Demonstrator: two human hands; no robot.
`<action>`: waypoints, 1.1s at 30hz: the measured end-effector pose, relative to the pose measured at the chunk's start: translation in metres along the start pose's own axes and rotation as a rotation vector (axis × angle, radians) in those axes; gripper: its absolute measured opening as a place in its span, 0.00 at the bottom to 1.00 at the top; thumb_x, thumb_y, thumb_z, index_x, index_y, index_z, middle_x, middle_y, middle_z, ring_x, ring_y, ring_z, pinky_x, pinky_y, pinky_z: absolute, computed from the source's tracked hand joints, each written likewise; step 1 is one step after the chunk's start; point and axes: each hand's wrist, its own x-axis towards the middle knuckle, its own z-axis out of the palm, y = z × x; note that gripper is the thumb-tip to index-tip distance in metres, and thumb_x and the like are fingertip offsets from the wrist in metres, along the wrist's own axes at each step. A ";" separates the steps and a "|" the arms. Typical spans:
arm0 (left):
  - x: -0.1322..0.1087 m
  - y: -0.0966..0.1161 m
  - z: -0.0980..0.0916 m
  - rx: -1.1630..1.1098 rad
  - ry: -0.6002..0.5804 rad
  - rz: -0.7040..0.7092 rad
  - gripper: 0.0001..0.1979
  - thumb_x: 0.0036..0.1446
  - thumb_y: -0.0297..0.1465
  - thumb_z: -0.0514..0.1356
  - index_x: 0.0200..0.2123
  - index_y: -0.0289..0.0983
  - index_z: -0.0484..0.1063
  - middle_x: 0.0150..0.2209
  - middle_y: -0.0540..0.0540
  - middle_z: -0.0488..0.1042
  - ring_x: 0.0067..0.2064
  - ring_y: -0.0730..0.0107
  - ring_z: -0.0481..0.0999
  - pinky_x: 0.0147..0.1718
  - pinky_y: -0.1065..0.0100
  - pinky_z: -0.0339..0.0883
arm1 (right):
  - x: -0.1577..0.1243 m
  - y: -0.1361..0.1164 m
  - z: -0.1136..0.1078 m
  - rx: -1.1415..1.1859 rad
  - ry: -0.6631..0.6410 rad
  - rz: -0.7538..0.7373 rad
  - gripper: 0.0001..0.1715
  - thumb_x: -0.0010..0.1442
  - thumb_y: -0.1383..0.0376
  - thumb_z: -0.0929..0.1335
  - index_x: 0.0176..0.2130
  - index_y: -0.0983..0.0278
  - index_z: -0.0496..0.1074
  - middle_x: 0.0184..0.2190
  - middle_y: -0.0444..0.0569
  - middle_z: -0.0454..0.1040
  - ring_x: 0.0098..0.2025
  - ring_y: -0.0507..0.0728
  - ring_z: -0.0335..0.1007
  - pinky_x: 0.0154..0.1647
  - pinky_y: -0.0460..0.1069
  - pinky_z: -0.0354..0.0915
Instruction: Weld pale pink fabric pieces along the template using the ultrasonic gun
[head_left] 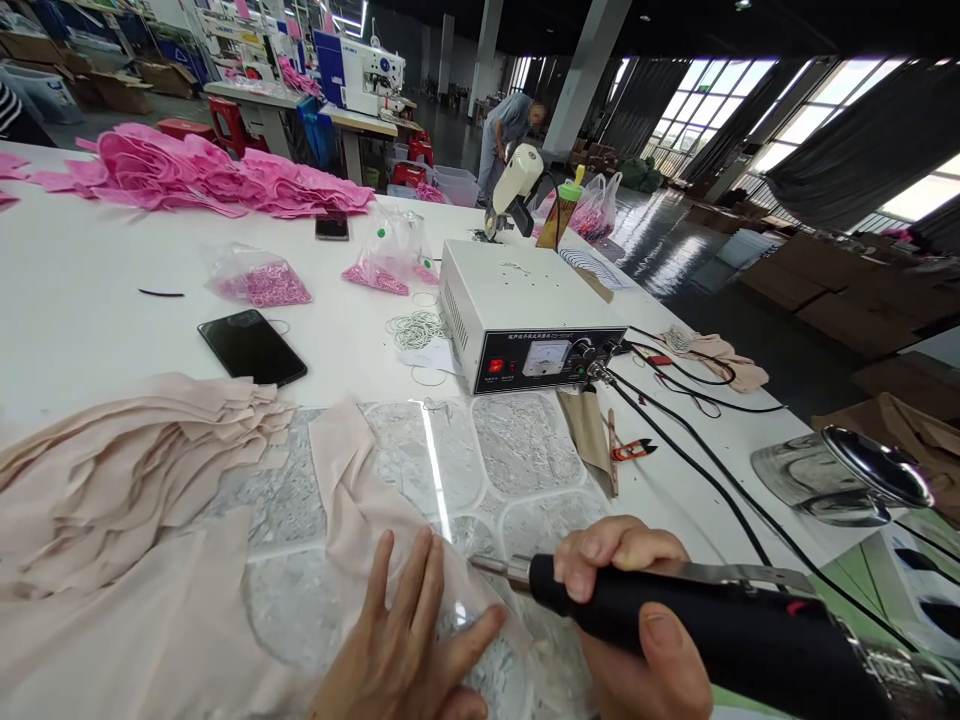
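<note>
My left hand [409,625] lies with fingers spread on a thin beige fabric piece [349,470], pressing it against the marble-patterned sheet [529,445]. In my right hand [637,620] is a black handheld ultrasonic welding gun [720,620], my fingers wrapped round its barrel. Its metal tip points left and ends at or just above the fabric's right edge, close to my left fingers; whether it touches I cannot tell. To the left lies a layered stack of beige fabric pieces [112,470], with another beige piece [172,620] nearer to me.
Behind the sheet stands a white control box [532,290], its cables [697,450] running right. Around it are a black phone [253,347], bags of pink bits [262,280], orange snips [634,450] and a steel mug [832,475]. Pink fabric [202,175] lies farther back. A person [506,130] bends beyond the table.
</note>
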 end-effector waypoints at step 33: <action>0.002 -0.003 0.006 -0.005 0.158 -0.001 0.41 0.60 0.60 0.53 0.70 0.47 0.52 0.48 0.38 0.75 0.55 0.46 0.70 0.65 0.41 0.38 | 0.001 0.019 0.017 0.046 -0.052 -0.019 0.09 0.62 0.58 0.66 0.39 0.60 0.70 0.33 0.43 0.66 0.26 0.49 0.69 0.27 0.49 0.71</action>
